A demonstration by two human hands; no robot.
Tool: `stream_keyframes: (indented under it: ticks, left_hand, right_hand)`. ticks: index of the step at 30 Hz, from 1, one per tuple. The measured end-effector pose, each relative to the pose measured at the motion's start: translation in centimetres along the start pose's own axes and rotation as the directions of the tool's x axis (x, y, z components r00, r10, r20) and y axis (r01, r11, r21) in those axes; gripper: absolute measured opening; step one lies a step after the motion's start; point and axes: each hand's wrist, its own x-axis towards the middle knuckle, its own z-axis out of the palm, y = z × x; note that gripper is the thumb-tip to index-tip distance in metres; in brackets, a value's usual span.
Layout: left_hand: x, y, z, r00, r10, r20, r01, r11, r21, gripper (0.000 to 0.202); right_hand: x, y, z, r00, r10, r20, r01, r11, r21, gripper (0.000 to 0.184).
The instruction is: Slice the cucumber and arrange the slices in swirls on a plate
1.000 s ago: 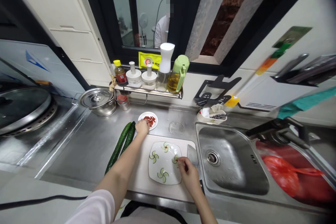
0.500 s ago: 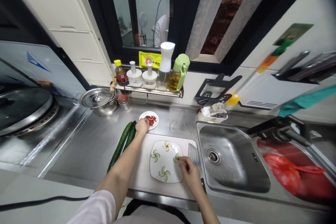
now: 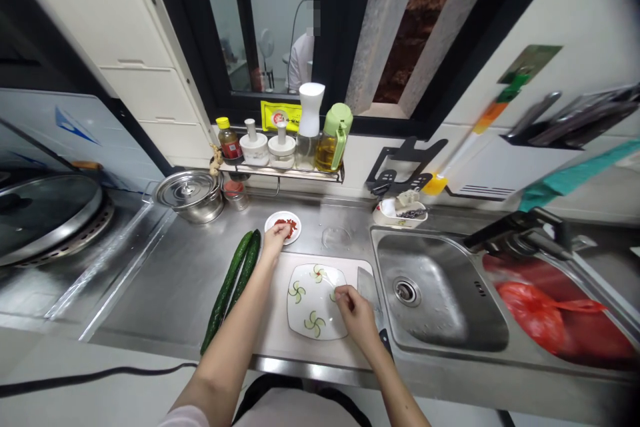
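A square white plate (image 3: 306, 305) lies on a white cutting board (image 3: 275, 333) and carries several pinwheels of cucumber slices. My right hand (image 3: 354, 309) hovers over the plate's right edge, its fingers pinched together on something I cannot make out. My left hand (image 3: 277, 238) reaches to a small white saucer (image 3: 275, 219) of red bits, fingertips closed at its near rim. Two whole cucumbers (image 3: 233, 278) lie just left of the board. A cleaver (image 3: 369, 288) rests on the board's right side, beside my right hand.
A steel sink (image 3: 436, 298) opens to the right, with a red bag (image 3: 537, 310) in the far basin. A lidded pot (image 3: 187, 193), a rack of bottles (image 3: 285, 147) and a wok lid (image 3: 45, 203) stand behind and left. A small glass dish (image 3: 336, 237) sits past the board.
My right hand has shifted slightly up and left over the plate's right side. My left hand stays at the saucer. The view has tilted a little.
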Motion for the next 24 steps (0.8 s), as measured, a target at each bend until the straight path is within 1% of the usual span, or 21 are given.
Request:
stream_keyframes:
  ticks: [1,3,6,8,10,12,14,17,20,24]
  left_hand:
    - [-0.9,0.5,0.0,0.999,-0.025,0.048,0.029,0.995,-0.095,0.036]
    - [-2.9,1.7,-0.2,0.996,0.016,0.088,0.004,0.976,-0.217,0.038]
    - [-5.9,3.6,-0.5,0.980,0.143,0.137,-0.105,0.963,-0.248,0.036]
    - [-7.9,4.7,-0.8,0.957,0.244,0.157,-0.207,0.954,-0.219,0.033]
    - [-9.6,5.5,-1.2,0.928,0.317,0.195,-0.292,0.945,-0.144,0.030]
    - [-11.1,6.0,-1.6,0.897,0.380,0.227,-0.377,0.924,-0.060,0.027]
    - [-12.3,6.1,-1.9,0.858,0.445,0.255,-0.464,0.886,0.013,0.024]
    - [-13.6,6.0,-2.3,0.796,0.519,0.311,-0.570,0.816,0.098,0.021]
    - [-14.5,5.8,-2.5,0.762,0.543,0.354,-0.616,0.776,0.134,0.020]
    - [-15.0,5.6,-2.8,0.740,0.550,0.388,-0.637,0.759,0.139,0.020]
  right_hand:
    - [0.4,-0.4,-0.1,1.000,-0.005,-0.001,0.006,1.000,0.014,0.031]
    - [1.2,-1.7,-0.5,1.000,-0.020,-0.005,0.020,0.999,0.050,0.029]
    - [2.5,-4.2,-1.3,0.999,-0.045,-0.028,0.048,0.992,0.120,0.027]
    - [3.3,-6.1,-1.7,0.998,-0.053,-0.039,0.059,0.983,0.175,0.026]
    - [3.8,-7.7,-2.1,0.997,-0.057,-0.043,0.066,0.964,0.258,0.024]
    - [4.0,-8.9,-2.4,0.997,-0.072,0.002,0.067,0.934,0.351,0.022]
    - [4.1,-9.6,-2.6,0.996,-0.084,0.037,0.061,0.910,0.411,0.022]
    - [3.8,-10.0,-2.9,0.989,-0.118,0.085,0.069,0.897,0.437,0.023]
    - [3.3,-10.1,-3.0,0.981,-0.151,0.119,0.088,0.903,0.421,0.023]
    - [2.6,-10.1,-3.1,0.976,-0.172,0.132,0.109,0.915,0.388,0.024]
